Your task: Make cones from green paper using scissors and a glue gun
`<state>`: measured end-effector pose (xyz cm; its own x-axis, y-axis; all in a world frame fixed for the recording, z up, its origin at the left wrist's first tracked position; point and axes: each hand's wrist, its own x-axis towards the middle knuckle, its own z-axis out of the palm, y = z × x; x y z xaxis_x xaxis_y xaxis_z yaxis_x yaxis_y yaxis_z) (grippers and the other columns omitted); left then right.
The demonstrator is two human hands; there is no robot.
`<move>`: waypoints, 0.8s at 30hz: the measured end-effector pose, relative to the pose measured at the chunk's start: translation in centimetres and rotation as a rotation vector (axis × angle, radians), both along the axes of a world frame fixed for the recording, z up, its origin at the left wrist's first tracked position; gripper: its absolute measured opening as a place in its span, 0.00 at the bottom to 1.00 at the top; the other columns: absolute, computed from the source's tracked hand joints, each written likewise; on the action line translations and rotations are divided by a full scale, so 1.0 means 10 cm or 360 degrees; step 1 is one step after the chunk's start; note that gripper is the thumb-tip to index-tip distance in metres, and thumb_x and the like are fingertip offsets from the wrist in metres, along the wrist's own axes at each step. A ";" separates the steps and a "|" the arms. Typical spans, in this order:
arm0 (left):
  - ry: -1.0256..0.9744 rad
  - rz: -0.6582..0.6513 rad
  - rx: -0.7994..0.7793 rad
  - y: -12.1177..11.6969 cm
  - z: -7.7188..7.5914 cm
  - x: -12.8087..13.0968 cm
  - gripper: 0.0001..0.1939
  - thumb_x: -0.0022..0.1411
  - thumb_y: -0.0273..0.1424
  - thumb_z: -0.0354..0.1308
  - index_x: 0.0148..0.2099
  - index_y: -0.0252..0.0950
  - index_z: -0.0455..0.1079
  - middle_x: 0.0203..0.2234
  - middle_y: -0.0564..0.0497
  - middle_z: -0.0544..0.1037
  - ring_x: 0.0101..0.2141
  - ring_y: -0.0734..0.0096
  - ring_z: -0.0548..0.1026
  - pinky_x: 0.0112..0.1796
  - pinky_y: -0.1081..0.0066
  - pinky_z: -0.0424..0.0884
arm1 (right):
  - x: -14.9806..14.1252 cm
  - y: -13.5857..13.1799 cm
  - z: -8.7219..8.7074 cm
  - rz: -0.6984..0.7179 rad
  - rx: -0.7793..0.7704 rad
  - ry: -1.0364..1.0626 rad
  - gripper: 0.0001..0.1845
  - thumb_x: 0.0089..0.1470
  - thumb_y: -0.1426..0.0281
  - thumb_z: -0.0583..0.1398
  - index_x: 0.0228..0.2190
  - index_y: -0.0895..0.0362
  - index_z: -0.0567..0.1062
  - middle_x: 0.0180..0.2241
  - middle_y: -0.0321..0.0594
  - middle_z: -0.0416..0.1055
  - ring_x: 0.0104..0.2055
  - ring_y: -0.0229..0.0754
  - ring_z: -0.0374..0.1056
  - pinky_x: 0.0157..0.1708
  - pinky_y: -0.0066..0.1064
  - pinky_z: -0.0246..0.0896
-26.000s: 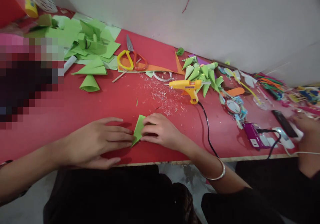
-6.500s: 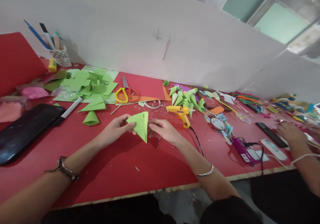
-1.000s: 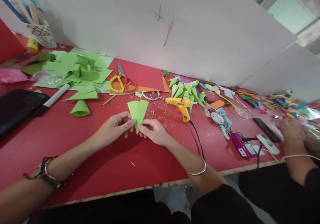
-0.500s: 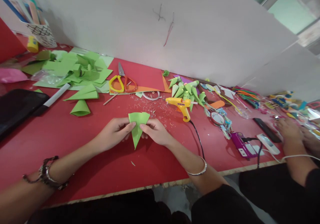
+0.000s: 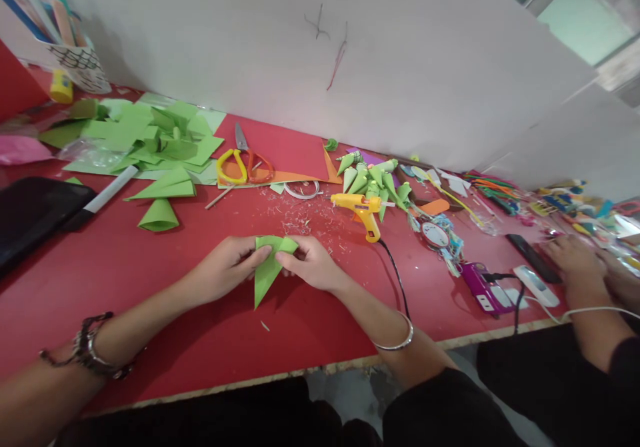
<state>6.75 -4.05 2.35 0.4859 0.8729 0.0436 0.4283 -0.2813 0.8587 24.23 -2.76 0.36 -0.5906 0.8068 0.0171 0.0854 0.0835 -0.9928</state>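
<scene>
Between my hands is a green paper piece (image 5: pixel 266 275), folded to a point that hangs downward just above the red table (image 5: pixel 210 347). My left hand (image 5: pixel 235 264) pinches its left side, thumb on the front and fingers behind. On the right edge, my right hand (image 5: pixel 310 264) grips the paper with the thumb across its top. Fingers behind the paper are partly hidden. To the left lie a green paper cone (image 5: pixel 159 215) and a folded green piece (image 5: pixel 167 184). A yellow glue gun (image 5: pixel 364 212) rests to the right of my hands.
Scissors (image 5: pixel 243 160) and a heap of green paper pieces (image 5: pixel 135 134) lie at the back left, near a dark phone-like slab (image 5: pixel 40 217). Finished-looking green cones (image 5: pixel 373 177) sit behind the glue gun. A purple power strip (image 5: pixel 487 290) is near the front edge. A co-worker's hand (image 5: pixel 575 257) is far right.
The green paper has turned in my hands, its point swinging to the left and slightly lower. Its top edge now sits lower, with the right corner folded over more.
</scene>
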 end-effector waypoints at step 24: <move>0.0176 -0.0014 0.0052 0.01 -0.04 -0.04 0.17 0.59 0.37 0.42 0.21 0.35 0.57 0.15 0.57 0.58 0.18 0.79 0.58 0.20 0.78 0.55 | 0.02 0.04 0.03 -0.0222 0.0173 -0.0058 0.06 0.48 0.68 0.56 0.27 0.58 0.68 0.22 0.31 0.62 0.23 0.30 0.57 0.24 0.24 0.54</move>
